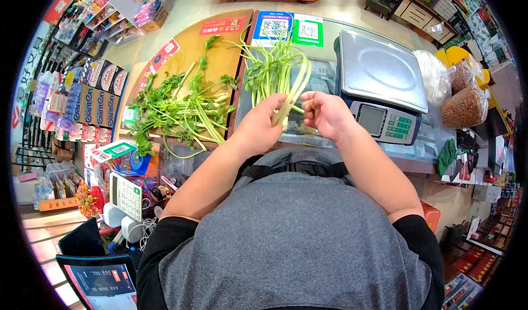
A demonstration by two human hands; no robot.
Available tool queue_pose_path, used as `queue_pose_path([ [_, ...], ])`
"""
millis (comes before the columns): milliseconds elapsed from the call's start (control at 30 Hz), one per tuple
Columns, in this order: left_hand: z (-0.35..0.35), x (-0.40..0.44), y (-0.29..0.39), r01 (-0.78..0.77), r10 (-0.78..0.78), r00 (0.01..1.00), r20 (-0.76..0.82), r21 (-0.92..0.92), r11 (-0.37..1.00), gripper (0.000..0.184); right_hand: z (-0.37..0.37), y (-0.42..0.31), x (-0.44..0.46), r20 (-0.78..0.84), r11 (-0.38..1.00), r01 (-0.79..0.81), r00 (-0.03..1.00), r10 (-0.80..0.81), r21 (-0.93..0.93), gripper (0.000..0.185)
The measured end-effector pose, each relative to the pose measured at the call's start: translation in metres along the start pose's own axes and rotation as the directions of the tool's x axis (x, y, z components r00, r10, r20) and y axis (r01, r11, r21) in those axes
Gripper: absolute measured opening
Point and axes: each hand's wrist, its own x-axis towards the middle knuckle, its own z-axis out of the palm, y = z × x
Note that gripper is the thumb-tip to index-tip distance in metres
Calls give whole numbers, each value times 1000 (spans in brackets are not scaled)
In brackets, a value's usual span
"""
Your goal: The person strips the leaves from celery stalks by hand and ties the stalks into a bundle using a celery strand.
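My left hand [263, 124] is closed around the lower part of a pale green celery stalk [287, 108], which points up and to the right. Close beside it, my right hand [330, 116] has its fingers curled in a pinch; whatever is between them is too small to make out. Just beyond my hands, a bunch of mostly bare celery stems [269, 71] lies on the glass counter. To the left, leafy celery [184, 109] is spread in a loose heap on the wooden counter top [224, 54].
A digital scale [383, 71] stands right of my hands, with plastic bags of brown grains [465, 108] past it. Payment code cards [308, 31] lie at the far counter edge. Boxed drinks [99, 101], a calculator [125, 196] and a screen [102, 282] are on the left.
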Motion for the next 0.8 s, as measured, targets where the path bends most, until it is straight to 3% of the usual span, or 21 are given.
queue_pose_path([
  [100,-6,-7,4,-322,290,947,142,357,877,44,4,-11,6,219,973,-93,975,45,212,26],
  [233,-17,-15,14,60,-132,978,163,387,920,46,11,-20,11,272,974,22,959,-85,227,30],
  [333,-27,-13,-4,18,-40,986,161,137,990,48,25,-15,8,273,995,94,957,-96,22,25],
  [367,-28,-4,-22,76,-52,983,176,-133,988,53,34,-12,3,270,975,172,954,-130,-138,17],
  [400,-32,7,-30,149,-90,982,165,-394,907,52,46,-6,-4,276,952,210,950,-145,-223,14],
  [467,-45,19,-17,242,-206,967,149,-786,569,49,65,5,-13,321,706,364,926,-201,-607,18],
  [533,-48,27,9,237,-214,967,138,-798,554,43,65,22,-2,597,237,653,756,-271,-720,21],
  [567,-48,30,14,220,-233,967,99,-782,583,42,66,27,-4,543,276,577,817,-195,-768,29],
  [667,-46,31,28,194,-246,968,49,-770,608,34,73,20,-21,450,189,458,889,-84,-869,29],
  [800,-46,25,39,138,-201,980,16,-779,611,27,66,-7,-44,444,226,447,894,-66,-866,32],
])
